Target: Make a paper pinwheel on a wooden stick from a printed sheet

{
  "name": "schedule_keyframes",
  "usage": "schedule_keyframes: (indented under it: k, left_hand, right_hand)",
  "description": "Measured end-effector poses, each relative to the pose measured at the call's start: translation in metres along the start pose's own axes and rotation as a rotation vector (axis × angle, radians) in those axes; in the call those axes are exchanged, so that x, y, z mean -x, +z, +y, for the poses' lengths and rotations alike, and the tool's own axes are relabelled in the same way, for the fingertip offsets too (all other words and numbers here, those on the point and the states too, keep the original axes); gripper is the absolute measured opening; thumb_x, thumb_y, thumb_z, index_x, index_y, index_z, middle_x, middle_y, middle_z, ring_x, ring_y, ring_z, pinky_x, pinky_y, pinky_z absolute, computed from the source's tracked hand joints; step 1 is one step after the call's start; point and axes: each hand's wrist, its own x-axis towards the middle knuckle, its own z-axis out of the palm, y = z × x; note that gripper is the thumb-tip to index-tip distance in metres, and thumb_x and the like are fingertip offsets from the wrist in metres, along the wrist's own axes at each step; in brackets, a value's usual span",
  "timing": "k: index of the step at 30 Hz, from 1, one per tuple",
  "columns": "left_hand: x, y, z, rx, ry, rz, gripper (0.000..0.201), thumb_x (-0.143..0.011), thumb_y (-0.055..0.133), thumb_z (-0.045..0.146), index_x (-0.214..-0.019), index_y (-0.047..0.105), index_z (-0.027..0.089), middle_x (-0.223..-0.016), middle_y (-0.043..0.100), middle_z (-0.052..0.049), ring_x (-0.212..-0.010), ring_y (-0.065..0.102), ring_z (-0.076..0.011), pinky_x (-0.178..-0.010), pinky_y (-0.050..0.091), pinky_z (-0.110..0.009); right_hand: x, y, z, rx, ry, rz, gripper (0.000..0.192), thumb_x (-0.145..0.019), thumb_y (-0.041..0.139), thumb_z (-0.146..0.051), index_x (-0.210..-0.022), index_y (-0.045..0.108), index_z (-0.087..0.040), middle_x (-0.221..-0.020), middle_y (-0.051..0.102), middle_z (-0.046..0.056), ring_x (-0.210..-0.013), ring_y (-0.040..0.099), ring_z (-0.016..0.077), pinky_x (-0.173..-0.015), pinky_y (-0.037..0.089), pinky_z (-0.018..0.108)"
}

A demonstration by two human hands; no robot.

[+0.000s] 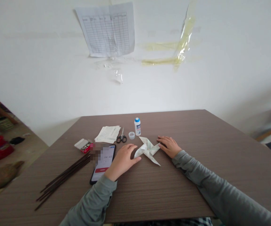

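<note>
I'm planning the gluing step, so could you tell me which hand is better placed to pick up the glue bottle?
Probably the right hand: it lies nearer the glue bottle, with bare table between. The left hand rests farther back, beside the paper pinwheel.

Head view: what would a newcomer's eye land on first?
The folded paper pinwheel at the table's middle, with the left hand and right hand flat at either side of it. Next, a phone and a bundle of dark sticks to the left, and a glue bottle behind.
</note>
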Motion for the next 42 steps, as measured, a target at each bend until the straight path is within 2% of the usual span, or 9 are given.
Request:
schedule_keyframes:
  k: [4, 8, 15, 18, 21, 26, 30, 34, 42]
  left_hand:
    - [0.008, -0.011, -0.003, 0.025, 0.000, 0.081, 0.033, -0.109, 0.090, 0.036, -0.140, 0.095, 0.030, -0.159, 0.094, -0.013, -0.157, 0.086, -0.0385, -0.141, 0.066, -0.055]
    - [0.018, -0.032, -0.014, -0.013, -0.039, 0.166, 0.024, -0.110, 0.086, 0.038, -0.131, 0.097, 0.030, -0.152, 0.097, -0.012, -0.149, 0.090, -0.0374, -0.137, 0.069, -0.054]
    - [0.045, -0.087, -0.060, -0.206, -0.234, 0.292, 0.020, -0.104, 0.081, 0.044, -0.110, 0.094, 0.030, -0.133, 0.101, -0.013, -0.133, 0.093, -0.0408, -0.128, 0.073, -0.054]
    - [0.059, -0.101, -0.081, -0.304, -0.316, 0.317, 0.023, -0.103, 0.075, 0.043, -0.105, 0.094, 0.030, -0.128, 0.102, -0.012, -0.131, 0.093, -0.0414, -0.122, 0.074, -0.053]
    - [0.073, -0.104, -0.095, -0.416, -0.379, 0.355, 0.023, -0.102, 0.073, 0.038, -0.104, 0.095, 0.031, -0.131, 0.102, -0.013, -0.129, 0.092, -0.0429, -0.121, 0.074, -0.053]
    - [0.087, -0.101, -0.107, -0.569, -0.408, 0.320, 0.035, -0.107, 0.064, 0.030, -0.106, 0.098, 0.028, -0.135, 0.101, -0.017, -0.131, 0.090, -0.0468, -0.123, 0.072, -0.059]
    - [0.090, -0.099, -0.109, -0.626, -0.415, 0.315, 0.039, -0.111, 0.062, 0.028, -0.108, 0.101, 0.027, -0.138, 0.100, -0.019, -0.137, 0.088, -0.0494, -0.123, 0.071, -0.063]
    - [0.090, -0.098, -0.110, -0.660, -0.435, 0.283, 0.042, -0.115, 0.061, 0.025, -0.110, 0.103, 0.024, -0.143, 0.099, -0.022, -0.141, 0.088, -0.0508, -0.123, 0.071, -0.063]
    - [0.089, -0.100, -0.107, -0.741, -0.456, 0.230, 0.044, -0.119, 0.061, 0.022, -0.117, 0.105, 0.024, -0.144, 0.100, -0.017, -0.142, 0.089, -0.0456, -0.122, 0.071, -0.056]
  right_hand:
    - [0.000, 0.000, -0.001, 0.010, 0.008, -0.014, 0.045, -0.118, 0.072, -0.046, -0.155, 0.096, -0.035, -0.181, 0.084, 0.011, -0.171, 0.075, 0.0438, -0.150, 0.053, 0.076]
    - [0.001, -0.001, -0.001, -0.003, 0.005, -0.004, 0.044, -0.117, 0.073, -0.045, -0.152, 0.097, -0.035, -0.178, 0.086, 0.012, -0.169, 0.076, 0.0436, -0.148, 0.055, 0.075]
    - [0.001, -0.003, -0.002, -0.019, 0.013, 0.026, 0.037, -0.115, 0.077, -0.044, -0.144, 0.099, -0.037, -0.172, 0.089, 0.012, -0.164, 0.079, 0.0425, -0.144, 0.058, 0.071]
    - [0.001, -0.002, 0.000, -0.017, 0.009, 0.028, 0.037, -0.114, 0.078, -0.044, -0.144, 0.099, -0.038, -0.172, 0.089, 0.011, -0.164, 0.080, 0.0426, -0.144, 0.059, 0.071]
    - [0.001, 0.000, 0.001, -0.024, -0.008, 0.041, 0.038, -0.114, 0.078, -0.043, -0.145, 0.099, -0.039, -0.171, 0.089, 0.011, -0.164, 0.080, 0.0436, -0.143, 0.060, 0.073]
    - [0.003, -0.001, -0.001, -0.016, 0.005, 0.014, 0.040, -0.116, 0.078, -0.041, -0.150, 0.098, -0.037, -0.177, 0.086, 0.012, -0.168, 0.078, 0.0447, -0.147, 0.058, 0.074]
    - [0.003, -0.003, -0.003, 0.007, 0.019, -0.020, 0.044, -0.118, 0.075, -0.041, -0.157, 0.096, -0.035, -0.183, 0.082, 0.012, -0.172, 0.075, 0.0436, -0.150, 0.054, 0.074]
    - [0.004, -0.003, -0.004, -0.002, 0.025, -0.007, 0.043, -0.117, 0.076, -0.042, -0.154, 0.097, -0.036, -0.180, 0.084, 0.013, -0.171, 0.075, 0.0446, -0.149, 0.054, 0.075]
    - [0.002, 0.000, 0.000, -0.001, 0.000, 0.010, 0.041, -0.118, 0.077, -0.045, -0.152, 0.097, -0.037, -0.178, 0.085, 0.012, -0.168, 0.077, 0.0445, -0.147, 0.057, 0.075]
